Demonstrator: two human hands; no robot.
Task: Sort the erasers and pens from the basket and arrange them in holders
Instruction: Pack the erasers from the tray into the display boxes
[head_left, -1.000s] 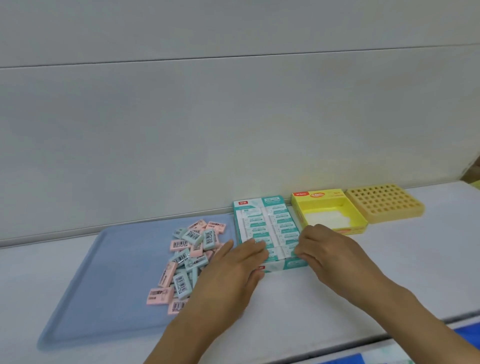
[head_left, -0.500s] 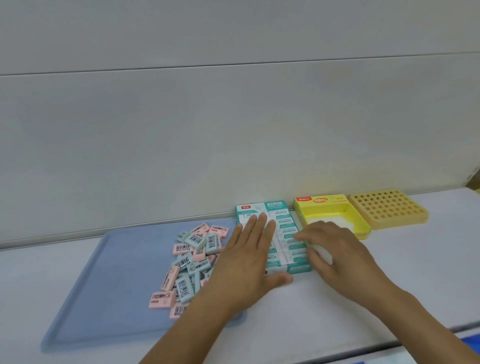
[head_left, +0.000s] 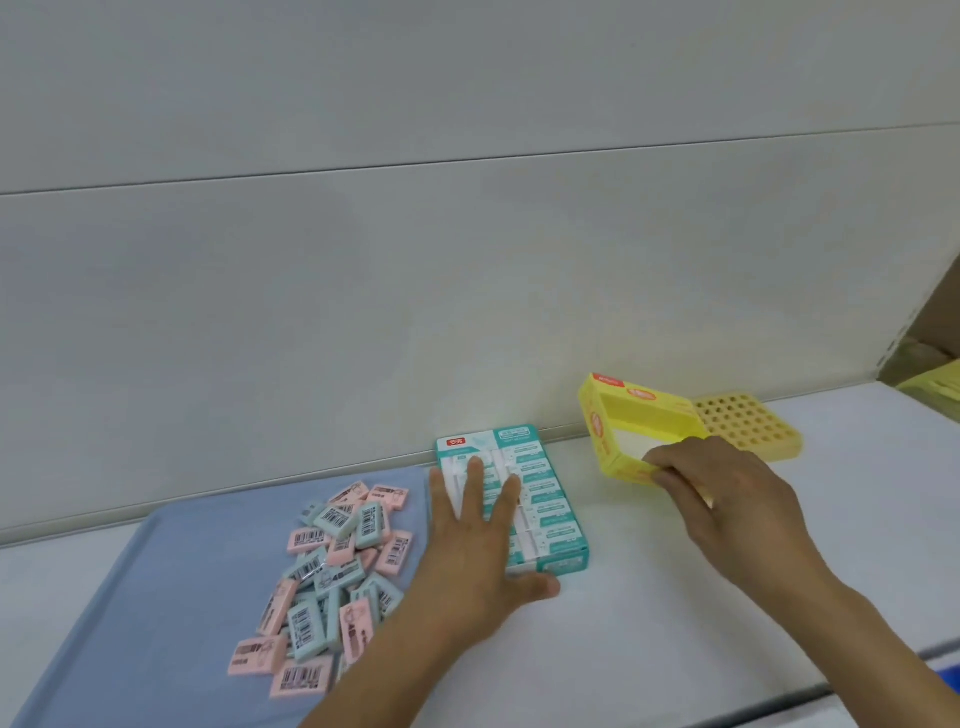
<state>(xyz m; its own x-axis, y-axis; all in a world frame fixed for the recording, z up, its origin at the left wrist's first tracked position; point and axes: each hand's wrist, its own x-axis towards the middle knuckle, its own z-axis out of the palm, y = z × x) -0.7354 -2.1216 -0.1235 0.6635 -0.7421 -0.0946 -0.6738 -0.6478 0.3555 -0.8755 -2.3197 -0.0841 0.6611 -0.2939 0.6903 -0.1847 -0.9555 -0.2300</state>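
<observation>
Resting flat on the green box, the left hand keeps its fingers straight and spread over the rows of white erasers packed inside, with the thumb lying along the box's near edge. Just to the left of that hand, a loose heap of pink and blue erasers lies on a blue tray, many of them showing barcodes and several overlapping one another. The tray and the green box sit side by side on a white table, the box's left edge at the tray's right rim. To the right, the right hand pinches the near corner of a yellow box between curled fingers and thumb, holding it tilted with its left side raised off the table; the open inside shows a white bottom. Directly behind the yellow box, touching or just beside it, a yellow holder with a grid of round holes sits flat on the table. Past all of this a plain pale wall rises from the table's far edge.
</observation>
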